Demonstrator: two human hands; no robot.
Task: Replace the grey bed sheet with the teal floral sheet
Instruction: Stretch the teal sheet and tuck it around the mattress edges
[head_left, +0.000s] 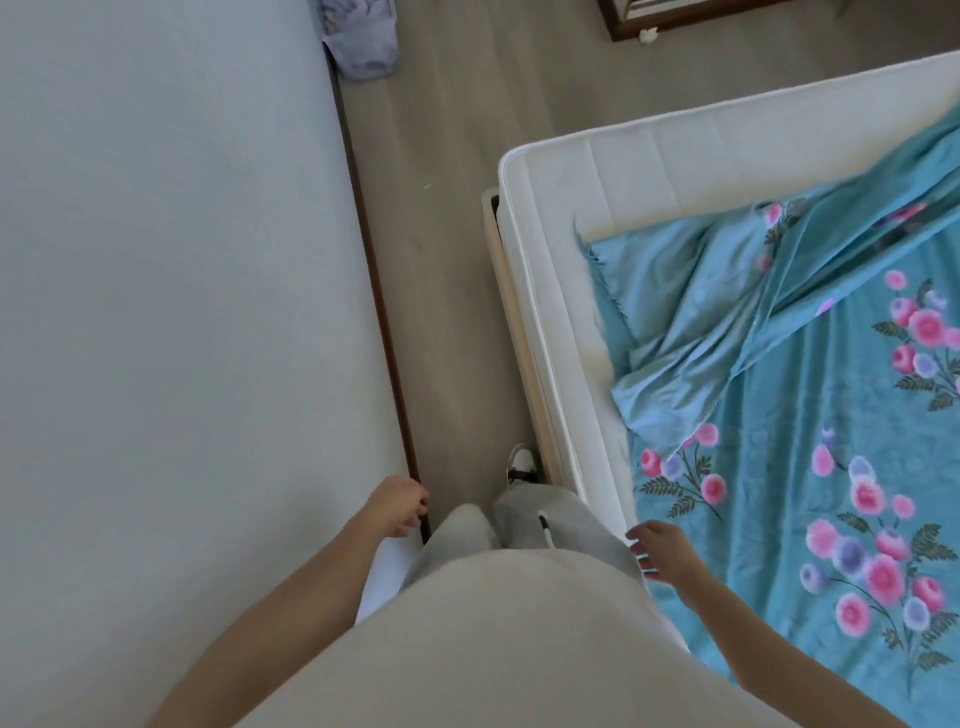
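Note:
The teal floral sheet (810, 426) lies spread and rumpled over the white mattress (670, 150), with a folded-back flap near the mattress's left edge. A bare strip of mattress shows along the far end and the left side. My right hand (662, 553) hovers over the sheet's near left edge, fingers spread and holding nothing. My left hand (399, 506) hangs by the wall with fingers loosely curled, holding nothing. A bundle of greyish cloth (361, 44) lies on the floor by the wall, far from me.
A pale wall (171, 260) with a dark wooden skirting board (384, 322) runs along my left. A narrow strip of grey wood floor (447, 208) separates wall and bed; I stand in it. A dark wooden furniture frame (623, 26) is at the far end.

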